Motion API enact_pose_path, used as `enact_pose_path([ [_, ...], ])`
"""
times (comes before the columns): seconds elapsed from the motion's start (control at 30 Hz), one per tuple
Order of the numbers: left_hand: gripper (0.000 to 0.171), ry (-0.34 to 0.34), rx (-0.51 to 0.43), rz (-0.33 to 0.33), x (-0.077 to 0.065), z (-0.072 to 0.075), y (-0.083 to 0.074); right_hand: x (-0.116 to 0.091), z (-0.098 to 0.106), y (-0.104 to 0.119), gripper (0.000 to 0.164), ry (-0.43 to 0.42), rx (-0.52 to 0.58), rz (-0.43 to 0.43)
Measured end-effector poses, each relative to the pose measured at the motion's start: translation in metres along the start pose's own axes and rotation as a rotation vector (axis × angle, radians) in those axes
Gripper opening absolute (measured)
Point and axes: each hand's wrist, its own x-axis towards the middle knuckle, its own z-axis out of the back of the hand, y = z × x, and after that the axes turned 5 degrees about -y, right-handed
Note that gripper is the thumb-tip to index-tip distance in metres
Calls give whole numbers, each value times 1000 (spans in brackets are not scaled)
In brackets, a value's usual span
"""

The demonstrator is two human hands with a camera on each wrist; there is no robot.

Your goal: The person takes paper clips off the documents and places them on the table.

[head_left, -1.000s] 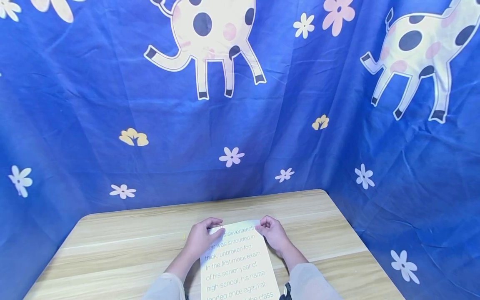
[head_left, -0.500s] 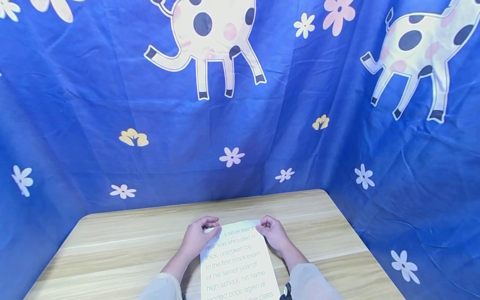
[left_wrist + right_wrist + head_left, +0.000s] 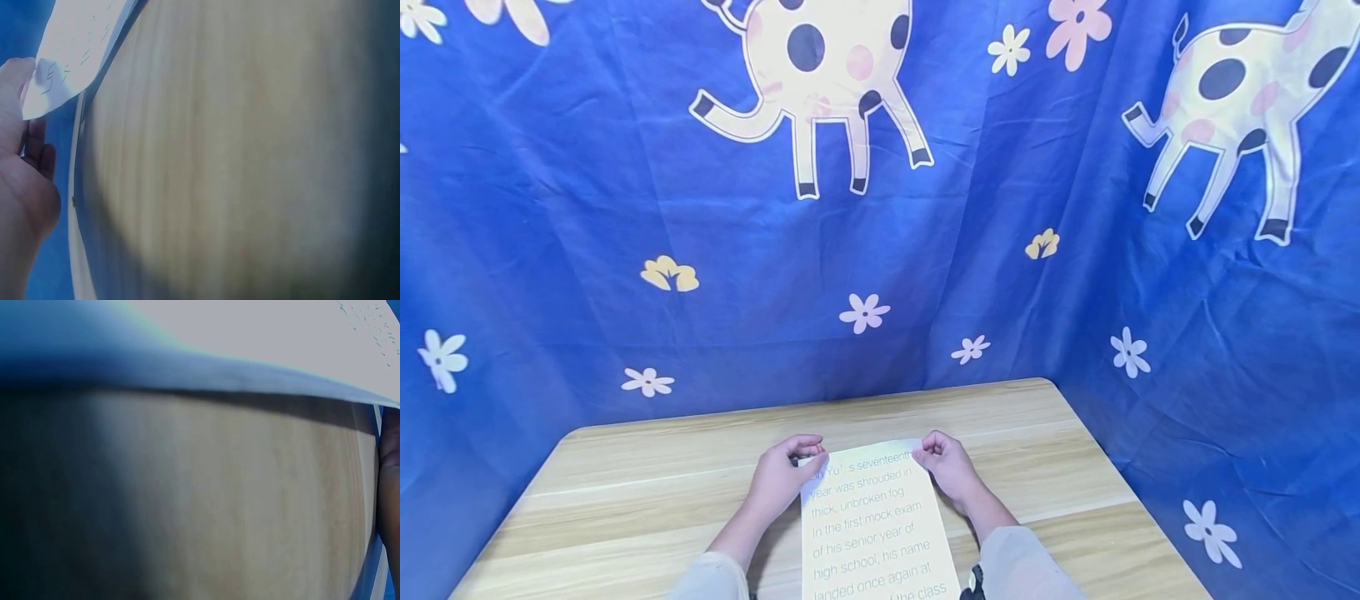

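A white sheet of paper point(image 3: 868, 533) with large printed English text faces me at the near middle of the table, its lower end cut off by the view. My left hand point(image 3: 777, 479) pinches its upper left corner, thumb over the print and fingers behind. In the left wrist view that hand point(image 3: 25, 175) has the paper point(image 3: 78, 50) between thumb and fingers. At the upper right corner my right hand point(image 3: 952, 472) pinches the edge. The right wrist view shows the paper's side point(image 3: 262, 337) raised off the table; only part of the hand point(image 3: 390, 487) appears there.
The light wood table point(image 3: 647, 483) has rounded far corners. A blue curtain point(image 3: 760, 283) printed with flowers and spotted animals hangs behind it and along the right side. A black strap point(image 3: 973, 581) shows at my right wrist.
My left hand has slid left along the paper's top edge to its corner, uncovering the first words. The right hand and the sheet have stayed nearly still.
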Motion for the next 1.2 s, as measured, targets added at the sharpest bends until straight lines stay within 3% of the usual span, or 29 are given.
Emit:
enact_pose_path([
  [0.47,32,-3,0,-3,6,20,17,-2,2,3,12,6,-3,-10],
  [1.2,35,11,98,-2,14,61,43,-1,0,2,12,10,29,-12],
])
